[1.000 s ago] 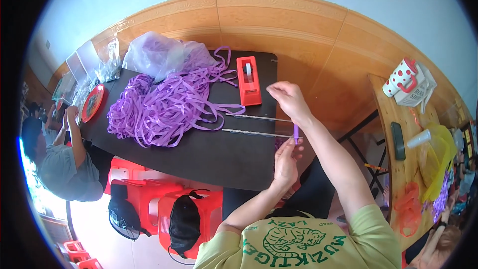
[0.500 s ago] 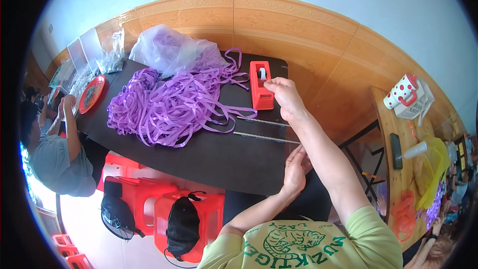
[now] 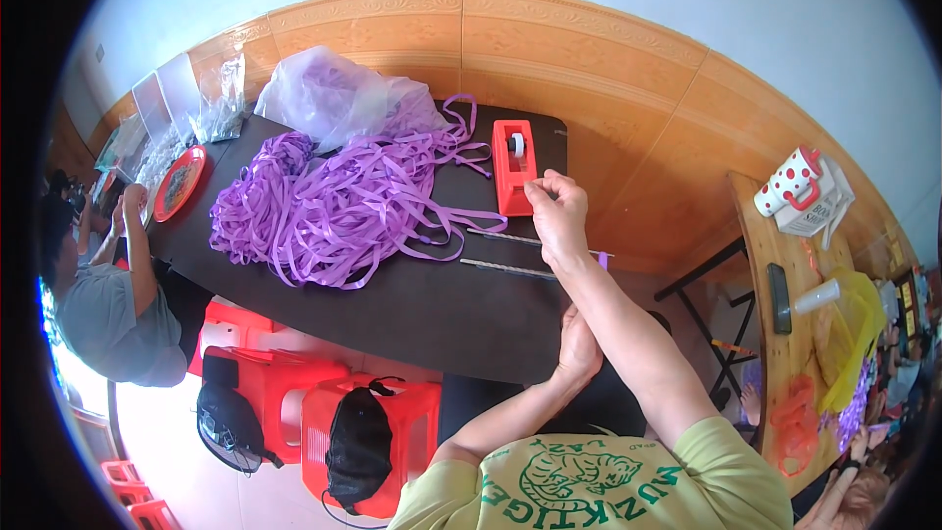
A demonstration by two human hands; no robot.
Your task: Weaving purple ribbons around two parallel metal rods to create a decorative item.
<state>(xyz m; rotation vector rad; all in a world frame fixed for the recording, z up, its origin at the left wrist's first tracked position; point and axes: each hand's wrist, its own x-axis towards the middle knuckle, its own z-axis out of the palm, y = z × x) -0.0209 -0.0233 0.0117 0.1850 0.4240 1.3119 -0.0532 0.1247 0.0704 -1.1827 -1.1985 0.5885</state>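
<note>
A red tape dispenser (image 3: pixel 511 182) with a white roll in it stands at the table's right end. Just in front of it, my right hand (image 3: pixel 559 221) is closed in a pinch; whatever lies between the fingertips is too small to make out. Below, at the table's right edge, is my left hand (image 3: pixel 579 345), its fingertips hidden behind my right forearm. Two thin metal rods (image 3: pixel 505 268) lie side by side, reaching toward the edge under my right wrist. A small purple strip (image 3: pixel 602 260) shows just right of that wrist. Left of the rods spreads a large heap of purple ribbon straps (image 3: pixel 343 201).
A clear plastic bag (image 3: pixel 324 98) with more purple straps sits behind the heap. Farther left are a red plate (image 3: pixel 180 185) of small parts and another person (image 3: pixel 123 309). Red stools (image 3: pixel 422 422) hold black bags. At right, a wooden table (image 3: pixel 760 226) bears a polka-dot tumbler (image 3: pixel 788 182).
My right hand has drawn back from the tape dispenser toward me, still pinched. The purple strip has come into sight beside its wrist. More of my left hand's fingers are now covered by the forearm.
</note>
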